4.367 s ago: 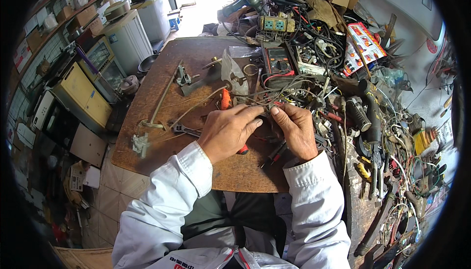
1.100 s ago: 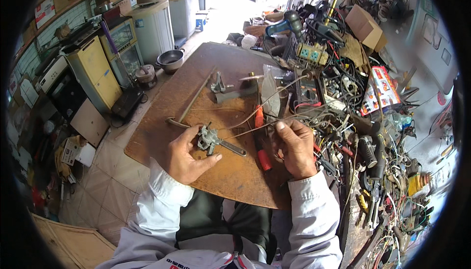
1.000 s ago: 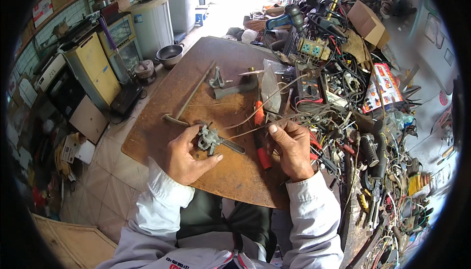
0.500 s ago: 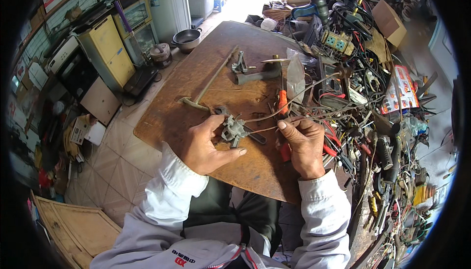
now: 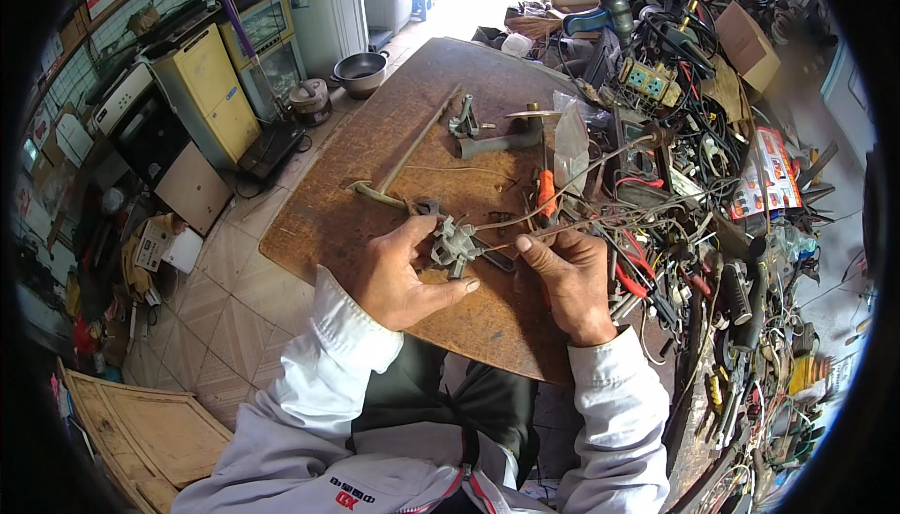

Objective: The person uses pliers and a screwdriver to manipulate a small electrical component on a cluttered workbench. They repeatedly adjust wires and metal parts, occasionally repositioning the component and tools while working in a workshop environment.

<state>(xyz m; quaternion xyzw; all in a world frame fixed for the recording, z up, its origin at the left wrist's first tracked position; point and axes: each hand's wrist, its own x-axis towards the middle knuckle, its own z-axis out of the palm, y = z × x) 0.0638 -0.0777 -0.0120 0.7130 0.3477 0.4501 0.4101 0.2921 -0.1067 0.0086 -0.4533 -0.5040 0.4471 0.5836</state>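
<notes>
My left hand [image 5: 405, 275] grips a small grey metal part [image 5: 454, 244] just above the brown wooden worktop [image 5: 375, 167]. My right hand [image 5: 565, 279] pinches the ends of thin wires [image 5: 562, 219] that run from the part up toward the cluttered right side. An orange-handled screwdriver [image 5: 546, 192] lies just beyond my right hand. A dark wrench [image 5: 428, 206] lies under the part, mostly hidden by my fingers.
A long metal rod [image 5: 412, 151] and a grey metal bracket [image 5: 487, 142] lie farther out on the worktop. Tangled cables, tools and a socket strip [image 5: 645, 83] crowd the right. Old appliances [image 5: 202, 92] and a metal bowl [image 5: 360, 71] stand on the tiled floor at left.
Earlier both hands worked close together at the wires. My left hand has since picked up the grey part and brought it nearer my right hand, which keeps the wires.
</notes>
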